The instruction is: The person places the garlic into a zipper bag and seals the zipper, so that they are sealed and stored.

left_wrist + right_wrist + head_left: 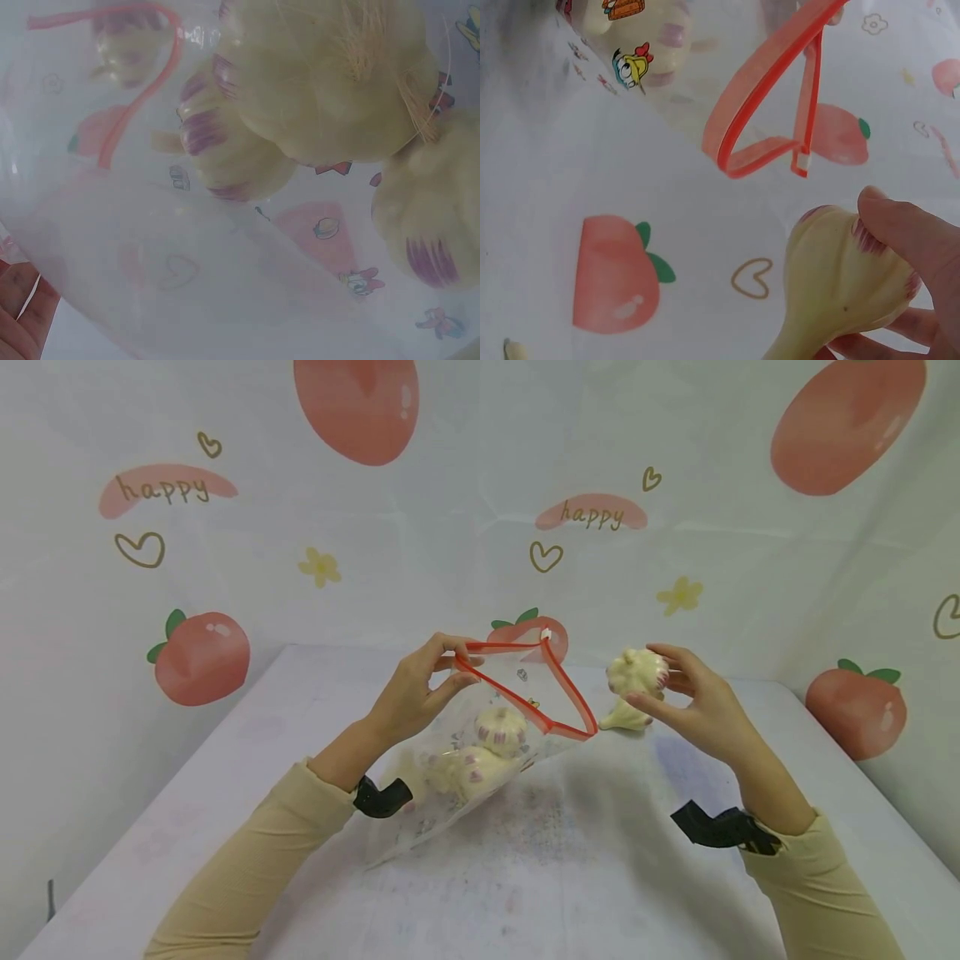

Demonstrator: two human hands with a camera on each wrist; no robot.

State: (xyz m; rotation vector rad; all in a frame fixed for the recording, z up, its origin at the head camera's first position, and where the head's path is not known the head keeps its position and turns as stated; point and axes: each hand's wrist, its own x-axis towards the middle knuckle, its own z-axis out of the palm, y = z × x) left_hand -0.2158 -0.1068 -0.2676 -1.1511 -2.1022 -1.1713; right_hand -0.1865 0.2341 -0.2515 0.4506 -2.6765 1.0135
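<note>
My left hand pinches the red-edged rim of a clear zip bag, whose mouth gapes toward the right. Inside the bag are several garlic bulbs, cream with purple streaks; the left wrist view shows bulbs close up through the printed plastic. To the right of the mouth, my right hand holds another garlic bulb between thumb and fingers. In the right wrist view this bulb is outside the bag. Just below it in the head view, one more garlic bulb lies on the table.
A pale, faintly stained table spreads beneath both hands. Behind it hangs a white backdrop printed with red fruit, hearts and flowers. A white slider sits at the bag's far corner. Black straps circle the wrists.
</note>
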